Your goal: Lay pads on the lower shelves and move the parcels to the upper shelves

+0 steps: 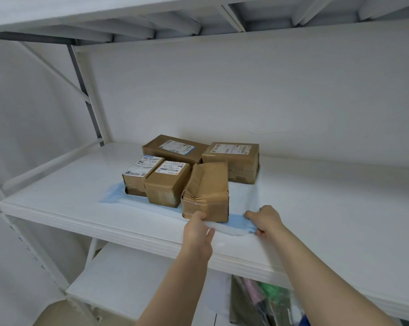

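Several brown taped cardboard parcels sit clustered on a white and blue pad [137,203] on a white shelf [57,196]. The nearest parcel [208,191] stands at the pad's front edge. Two labelled parcels [167,182] lie left of it, and two larger ones [234,161] lie behind. My left hand [197,231] pinches the pad's front edge just below the nearest parcel. My right hand [264,220] grips the pad's blue front right corner, fingers curled over it.
Another white shelf [128,285] lies below, with plastic bags [264,300] of coloured items at the lower right. The shelf above [198,17] shows its ribbed underside. White uprights and a diagonal brace [86,90] stand on the left. A white wall backs the shelf.
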